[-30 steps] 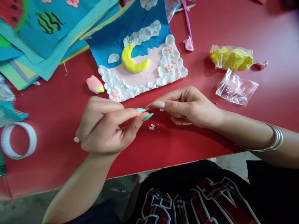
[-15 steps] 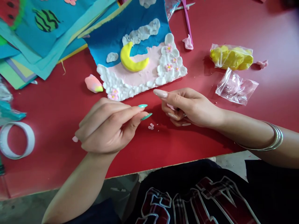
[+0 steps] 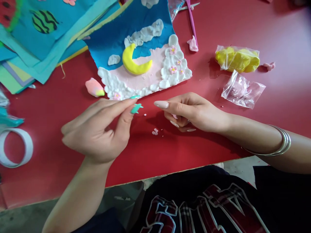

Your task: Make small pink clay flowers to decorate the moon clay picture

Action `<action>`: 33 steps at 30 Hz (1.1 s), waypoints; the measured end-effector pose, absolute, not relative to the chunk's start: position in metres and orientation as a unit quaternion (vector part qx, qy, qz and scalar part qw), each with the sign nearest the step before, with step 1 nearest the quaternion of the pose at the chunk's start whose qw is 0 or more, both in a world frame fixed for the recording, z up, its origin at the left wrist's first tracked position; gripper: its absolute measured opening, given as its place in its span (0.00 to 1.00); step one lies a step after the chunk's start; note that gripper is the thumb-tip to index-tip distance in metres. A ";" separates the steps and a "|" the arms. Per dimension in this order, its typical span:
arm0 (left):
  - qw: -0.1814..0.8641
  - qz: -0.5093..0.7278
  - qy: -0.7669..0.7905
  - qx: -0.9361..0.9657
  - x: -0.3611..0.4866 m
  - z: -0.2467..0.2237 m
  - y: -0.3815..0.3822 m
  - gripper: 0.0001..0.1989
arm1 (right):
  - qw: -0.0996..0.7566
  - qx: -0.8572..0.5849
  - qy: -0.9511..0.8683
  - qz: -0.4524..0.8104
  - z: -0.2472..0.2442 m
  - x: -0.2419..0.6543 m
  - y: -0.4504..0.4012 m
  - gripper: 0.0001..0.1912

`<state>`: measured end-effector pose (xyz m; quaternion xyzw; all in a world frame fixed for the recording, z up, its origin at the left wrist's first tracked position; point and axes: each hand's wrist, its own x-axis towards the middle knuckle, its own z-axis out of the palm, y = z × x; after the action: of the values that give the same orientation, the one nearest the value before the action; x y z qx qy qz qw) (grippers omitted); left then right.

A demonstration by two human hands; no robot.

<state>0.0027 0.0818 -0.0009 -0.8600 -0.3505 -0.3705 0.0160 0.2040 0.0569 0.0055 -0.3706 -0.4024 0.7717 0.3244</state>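
Note:
My right hand is curled around a lump of pink modelling clay, and only a bit of it shows between the fingers. To its left, my left hand has its thumb and index fingertips slightly apart, with nothing visible between them. A tiny pink clay ball is just beyond those fingertips. Below it on the table lies a small cluster of pink clay balls. Beyond both hands is a clay picture with a yellow moon, white clouds and pink flowers.
Bagged yellow clay and bagged pink clay lie at right. A purple tool rests near a pink clay lump. A pink-and-yellow clay piece, a white tape roll and stacked coloured sheets are at left.
My left hand has drawn back to the left, and its fingertips have parted. A tiny pink ball now shows near them. My right hand keeps its grip, almost unmoved.

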 end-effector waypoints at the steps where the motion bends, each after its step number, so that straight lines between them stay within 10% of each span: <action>1: 0.004 -0.368 -0.373 -0.852 0.001 0.000 0.082 0.14 | 0.324 -0.371 -0.405 0.771 0.006 0.204 0.057 0.24; 8: -0.165 -0.285 -0.363 -0.872 -0.005 0.012 0.087 0.03 | 0.319 -0.376 -0.405 0.770 0.006 0.204 0.057 0.24; 33: -0.233 -0.178 -0.237 -0.926 -0.001 0.007 0.089 0.02 | 0.338 -0.362 -0.407 0.767 0.006 0.204 0.057 0.24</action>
<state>-0.0012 0.0889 0.0072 -0.9262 -0.2373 -0.1782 -0.2326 0.2042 0.0568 0.0064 -0.3617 -0.4071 0.7674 0.3384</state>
